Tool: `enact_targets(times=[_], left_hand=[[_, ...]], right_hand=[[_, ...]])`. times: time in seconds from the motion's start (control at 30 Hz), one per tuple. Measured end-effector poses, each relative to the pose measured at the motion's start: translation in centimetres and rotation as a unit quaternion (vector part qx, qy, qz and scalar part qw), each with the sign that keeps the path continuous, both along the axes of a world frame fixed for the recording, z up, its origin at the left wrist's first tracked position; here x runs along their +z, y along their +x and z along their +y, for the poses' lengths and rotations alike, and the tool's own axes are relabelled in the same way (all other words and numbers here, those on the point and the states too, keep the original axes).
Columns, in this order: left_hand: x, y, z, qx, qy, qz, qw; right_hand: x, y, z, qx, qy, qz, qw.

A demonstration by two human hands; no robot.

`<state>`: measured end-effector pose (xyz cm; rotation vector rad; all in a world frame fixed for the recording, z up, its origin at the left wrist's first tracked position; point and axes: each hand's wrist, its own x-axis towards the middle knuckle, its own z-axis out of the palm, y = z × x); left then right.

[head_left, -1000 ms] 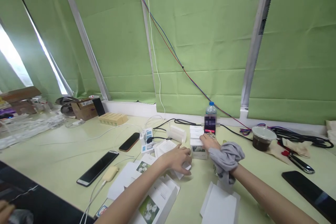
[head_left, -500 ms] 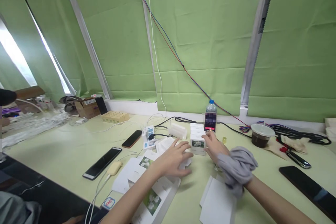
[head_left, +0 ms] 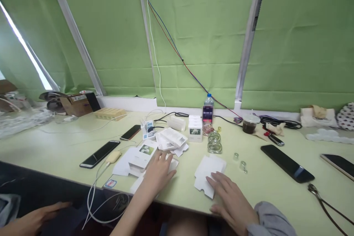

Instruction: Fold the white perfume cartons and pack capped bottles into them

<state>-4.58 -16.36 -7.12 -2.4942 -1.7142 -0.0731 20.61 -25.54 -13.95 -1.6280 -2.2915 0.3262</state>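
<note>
My left hand (head_left: 159, 172) lies over a pile of flattened white cartons (head_left: 141, 155) printed with white flowers, its fingers loosely spread. Whether it grips one of them is not visible, but nothing shows lifted in it. My right hand (head_left: 229, 197) is open, fingertips touching the edge of some flat white card inserts (head_left: 207, 171) near the table's front edge. Farther back stands a row of small upright white boxes (head_left: 195, 132). To their right are stacked clear glass rings or jars (head_left: 215, 143). Small clear glass pieces (head_left: 243, 165) lie right of the inserts.
Behind the boxes stands a blue-capped bottle (head_left: 209, 108). A power strip (head_left: 148, 129) with cables and two phones, one a black phone (head_left: 100, 153), lie to the left. At right are another phone (head_left: 287, 163) and a lidded cup (head_left: 250, 123). Another person's hand (head_left: 41, 215) shows lower left.
My right hand has left the row of white boxes and come back toward me, onto the card inserts. My left hand has drawn back over the flattened cartons. The view has shifted right.
</note>
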Motion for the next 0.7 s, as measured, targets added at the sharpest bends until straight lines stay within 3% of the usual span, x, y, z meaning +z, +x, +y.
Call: enact_targets(times=[0.1,0.27,0.47,0.6,0.7], left_hand=[[-1.0,0.4,-0.6,0.023,-0.006,0.003,1.000],[-1.8,0.0,-1.9,0.053,-0.001,-0.004,0.999],[-3.0,0.4,-1.7,0.038,0.044,-0.031,0.998],[-4.8,2.0,-2.4,0.006,0.076,-0.048,0.996],[-6.7,1.6,-4.9,-0.064,0.088,-0.086,0.990]], right_hand=[[-0.8,-0.1,-0.6,0.008,-0.032,-0.044,0.998],[-1.2,0.0,-0.6,0.005,-0.008,-0.054,0.998],[-1.8,-0.9,-0.7,-0.010,0.022,-0.083,0.996],[-3.8,-1.1,-0.1,-0.027,0.088,-0.095,0.991],[-5.8,-0.5,-0.7,-0.018,0.109,-0.069,0.991]])
